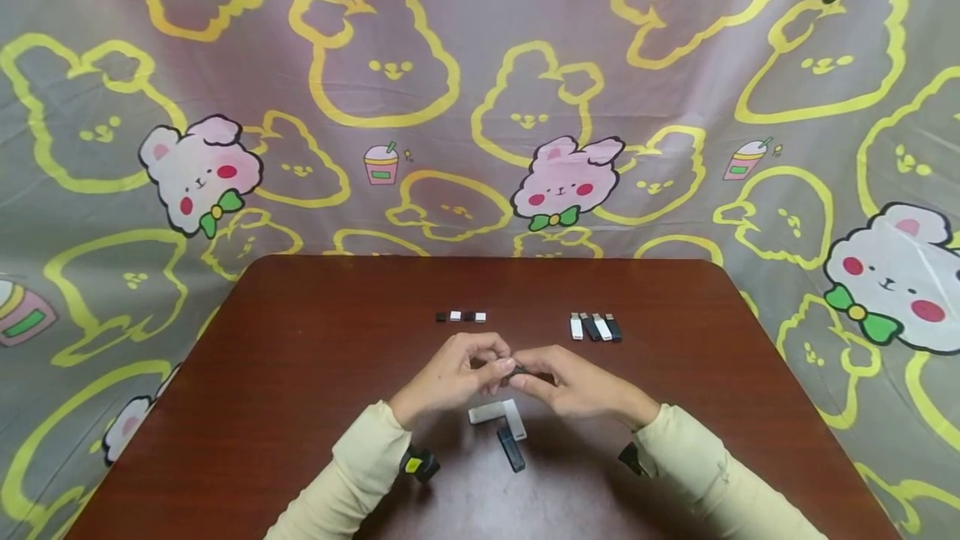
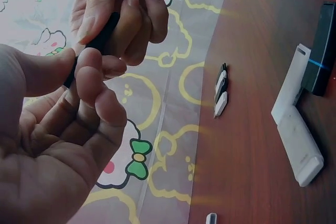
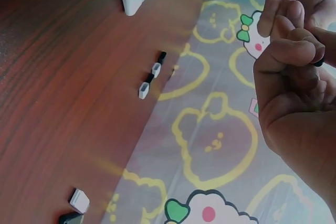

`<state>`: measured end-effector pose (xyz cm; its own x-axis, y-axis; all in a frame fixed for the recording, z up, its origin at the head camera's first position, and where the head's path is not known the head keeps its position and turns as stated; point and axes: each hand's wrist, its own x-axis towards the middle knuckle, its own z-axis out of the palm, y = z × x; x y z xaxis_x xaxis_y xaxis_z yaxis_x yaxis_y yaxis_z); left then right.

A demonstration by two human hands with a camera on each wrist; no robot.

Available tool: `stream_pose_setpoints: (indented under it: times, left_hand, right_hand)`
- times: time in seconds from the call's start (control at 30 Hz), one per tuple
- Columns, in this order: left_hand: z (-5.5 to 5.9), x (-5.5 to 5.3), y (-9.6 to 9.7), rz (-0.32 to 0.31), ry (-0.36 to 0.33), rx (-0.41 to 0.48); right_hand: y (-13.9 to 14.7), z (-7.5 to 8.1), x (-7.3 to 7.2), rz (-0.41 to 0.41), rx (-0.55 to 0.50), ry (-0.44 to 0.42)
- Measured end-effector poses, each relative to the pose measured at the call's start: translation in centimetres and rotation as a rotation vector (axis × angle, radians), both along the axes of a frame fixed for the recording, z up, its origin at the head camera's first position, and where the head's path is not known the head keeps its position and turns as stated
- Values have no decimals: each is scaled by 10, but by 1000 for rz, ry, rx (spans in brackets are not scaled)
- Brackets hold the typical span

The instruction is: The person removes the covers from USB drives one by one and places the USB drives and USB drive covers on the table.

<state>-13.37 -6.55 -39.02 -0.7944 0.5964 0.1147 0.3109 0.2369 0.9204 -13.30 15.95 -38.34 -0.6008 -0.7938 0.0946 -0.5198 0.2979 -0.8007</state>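
1. Together, the left hand (image 1: 459, 373) and the right hand (image 1: 573, 380) meet above the table, each pinching part of a narrow black stick with a smooth, plastic-looking body (image 2: 103, 34) between thumb and curled fingers.
2. Holding it from both ends probably gives steady control of so small a piece: one hand can brace while the other twists or pulls.
3. The black stick looks slim, dark and rather matte. Fingertips cover much of it, so I cannot tell whether a plug or a seam shows.
4. Just below the hands lie two flat white plastic sticks (image 1: 515, 420), set at an angle to each other, and a thicker-looking glossy black stick (image 1: 512, 450) beside them. Their nearness perhaps keeps them within easy reach.
5. Beyond the left hand, four small square caps, black and white by turns (image 1: 455, 316), form a short row.
6. Farther right, four USB sticks with bare metal plugs, white and black by turns (image 1: 602, 327), lie side by side, plugs pointing away from the person; caps and sticks seem deliberately sorted apart.
7. All these loose pieces rest on a reddish-brown wooden table (image 1: 322, 357); behind it hangs a grey cloth printed with yellow cartoon outlines (image 1: 450, 140).
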Motion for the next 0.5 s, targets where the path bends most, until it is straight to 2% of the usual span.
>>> stream_pose_setpoints:
  times: [0.17,0.37,0.5]
  left_hand:
    - [-2,0,-3,-1,18,5]
    - [1,-7,-15,111,111,71]
    - [5,-10,-16,94,128,23]
  right_hand:
    - [1,-1,-1,19,15,15]
    - [7,0,1,6,80,40]
    - [6,2,1,-26,78,24]
